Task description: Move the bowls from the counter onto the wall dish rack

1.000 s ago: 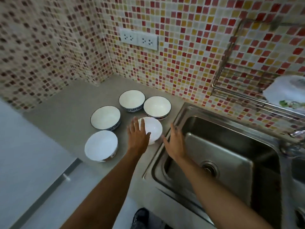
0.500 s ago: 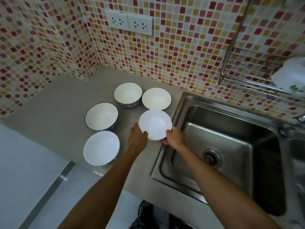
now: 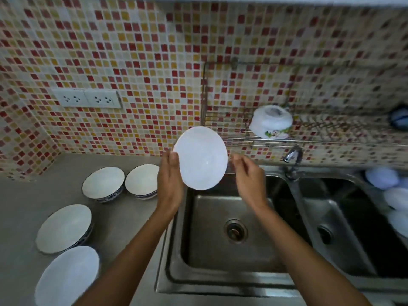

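no readable text, labels or numbers anywhere.

Soft, even light, rather dim; the white bowl's inside (image 3: 202, 159) looks washed out. The stainless steel double sink (image 3: 220, 281) shows dull sheen. Motion blur smears the mosaic tiled wall (image 3: 136, 51), worst rightward; wide-angle bending curves the edges

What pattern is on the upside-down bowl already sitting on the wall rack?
White with a small green and pink floral print near its rim, on the upturned bowl; head view, slightly blurred.
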Demonstrator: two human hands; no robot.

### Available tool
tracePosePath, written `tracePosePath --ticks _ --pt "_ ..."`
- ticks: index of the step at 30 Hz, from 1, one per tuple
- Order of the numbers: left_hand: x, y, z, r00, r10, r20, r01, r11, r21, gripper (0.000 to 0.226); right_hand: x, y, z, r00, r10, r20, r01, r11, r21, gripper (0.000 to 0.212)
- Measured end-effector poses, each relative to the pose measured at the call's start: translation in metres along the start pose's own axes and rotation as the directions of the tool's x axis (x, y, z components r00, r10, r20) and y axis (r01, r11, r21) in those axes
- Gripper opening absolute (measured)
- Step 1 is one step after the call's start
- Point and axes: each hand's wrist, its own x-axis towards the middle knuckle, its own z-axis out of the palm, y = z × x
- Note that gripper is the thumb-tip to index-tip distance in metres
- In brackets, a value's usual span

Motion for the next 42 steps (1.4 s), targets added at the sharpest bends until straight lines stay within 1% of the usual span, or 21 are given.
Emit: tracePosePath --ticks 1,3,5,7,9,12,14,17,19,21,22,26,30,36,42 --pt "0.005 0.009 0.010 0.999 0.049 0.019 -0.049 0.999 0.008 0.045 0.009 -0.002 -0.016 0.995 -0.068 -0.073 0.065 0.997 -0.044 0.028" --pt "0.016 0.024 0.029 0.978 0.204 0.047 -0.209 0.962 0.173 0.043 0.028 -0.001 -0.043 0.966 -0.188 -0.176 0.154 0.970 -0.187 0.034" --pt "0.026 0.039 0.051 0.927 0.362 0.101 -0.375 0.877 0.301 0.052 0.047 0.008 -0.065 0.944 -0.269 -0.189 0.187 0.913 -0.364 0.039" --pt "0.041 0.049 0.071 0.886 0.435 0.161 -0.463 0.802 0.377 0.060 0.067 0.023 -0.081 0.945 -0.298 -0.134 0.180 0.817 -0.548 0.044" --pt "0.058 0.054 0.089 0.860 0.454 0.232 -0.508 0.723 0.468 0.063 0.083 0.042 -0.092 0.951 -0.303 -0.060 0.185 0.716 -0.674 0.046" --pt "0.081 0.054 0.114 0.815 0.469 0.340 -0.572 0.557 0.603 0.072 0.098 0.070 -0.105 0.949 -0.314 -0.012 0.206 0.648 -0.733 0.048" --pt "0.093 0.050 0.126 0.794 0.468 0.388 -0.589 0.436 0.680 0.077 0.101 0.083 -0.107 0.933 -0.360 0.004 0.237 0.608 -0.758 0.051" --pt "0.110 0.037 0.139 0.790 0.398 0.467 -0.586 0.265 0.766 0.084 0.103 0.095 -0.107 0.897 -0.443 -0.018 0.282 0.601 -0.748 0.048" --pt "0.118 0.027 0.143 0.774 0.350 0.528 -0.605 0.166 0.778 0.086 0.104 0.101 -0.104 0.872 -0.486 -0.051 0.305 0.623 -0.721 0.046" --pt "0.125 0.019 0.146 0.747 0.326 0.579 -0.635 0.091 0.767 0.085 0.106 0.106 -0.100 0.851 -0.517 -0.094 0.321 0.653 -0.686 0.046" --pt "0.128 0.017 0.148 0.742 0.315 0.592 -0.641 0.071 0.765 0.084 0.107 0.109 -0.098 0.840 -0.530 -0.112 0.327 0.660 -0.676 0.046" --pt "0.139 0.009 0.149 0.758 0.279 0.590 -0.625 0.048 0.780 0.081 0.110 0.113 -0.092 0.799 -0.581 -0.154 0.355 0.663 -0.659 0.045" --pt "0.140 0.005 0.152 0.784 0.269 0.560 -0.601 0.100 0.793 0.083 0.112 0.115 -0.093 0.761 -0.627 -0.169 0.386 0.647 -0.658 0.042" --pt "0.138 0.003 0.153 0.828 0.260 0.496 -0.542 0.149 0.827 0.088 0.111 0.118 -0.091 0.768 -0.622 -0.156 0.384 0.641 -0.665 0.042" --pt "0.138 0.002 0.154 0.842 0.221 0.492 -0.532 0.183 0.827 0.086 0.110 0.118 -0.093 0.772 -0.618 -0.146 0.388 0.641 -0.662 0.041"
